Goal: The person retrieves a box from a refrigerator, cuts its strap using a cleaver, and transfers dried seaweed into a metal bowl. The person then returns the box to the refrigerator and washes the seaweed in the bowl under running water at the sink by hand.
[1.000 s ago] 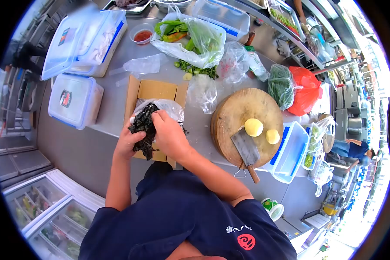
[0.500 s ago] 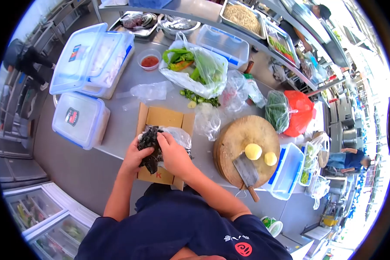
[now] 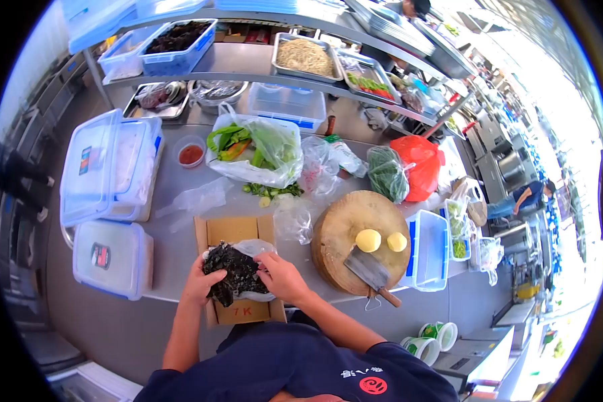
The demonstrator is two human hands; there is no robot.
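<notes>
**Two-handed fiddling with a dark crinkly clump over a cardboard box**

So the dark clump is just below the middle of the frame, left of center, above the open cardboard box. The left hand is clamped on its left side, thumb across the front. The right hand is at the other edge with its fingertips bunched close. Can't tell if they're pinching the clump or the clear bag bunched behind it.

My read: this is the handling-and-sorting step, spreading or teasing the clump apart. The next move, I'd say, calls for a steady left hold and a light pull from the right, kept above the box so loose bits land inside.

Hard to make out: the clump covers most of the box's inside, so no clue how much is in there. Some red print shows on the flap nearest the person, but I can't read it all. Whether the clump is wet or dry? No idea.

Further out on the desk, right of center, a cleaver lies on the round chopping board, handle past the edge. The red bag beyond hides its contents. A figure at the left edge is dark and blurry, and the far right washes out to white.
</notes>
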